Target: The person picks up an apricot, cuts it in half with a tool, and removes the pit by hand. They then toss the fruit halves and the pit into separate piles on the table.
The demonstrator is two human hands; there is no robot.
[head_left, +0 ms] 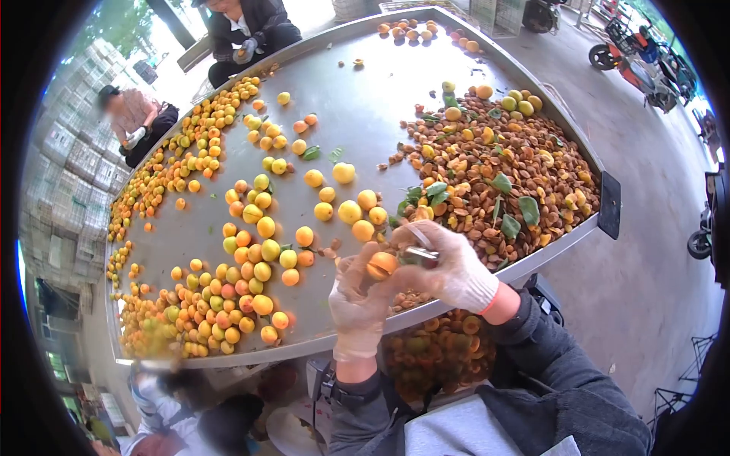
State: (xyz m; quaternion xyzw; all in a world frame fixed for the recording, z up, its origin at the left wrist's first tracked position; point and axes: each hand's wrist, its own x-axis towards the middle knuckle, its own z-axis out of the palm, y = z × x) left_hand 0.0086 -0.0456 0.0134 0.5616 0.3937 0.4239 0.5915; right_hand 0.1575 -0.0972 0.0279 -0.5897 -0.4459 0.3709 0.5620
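Observation:
Both my hands wear whitish gloves and meet above the near edge of the metal table (334, 83). In my left hand (359, 304) is an orange apricot (382, 265) with a dark slit across it. My right hand (449, 266) is closed round a small metal tool (420, 255), close beside the apricot. Brown pits (487, 182) mixed with green leaves and fruit pieces lie heaped beyond my right hand. Whole yellow and orange apricots (262, 271) spread over the left of the table. Below my hands, a container of halved apricots (441, 349) is partly hidden.
Two people (247, 34) (133, 118) sit along the table's far left side, and another person (163, 418) is at the near left. Stacked crates (68, 152) stand at the left. Parked scooters (646, 64) are at the upper right.

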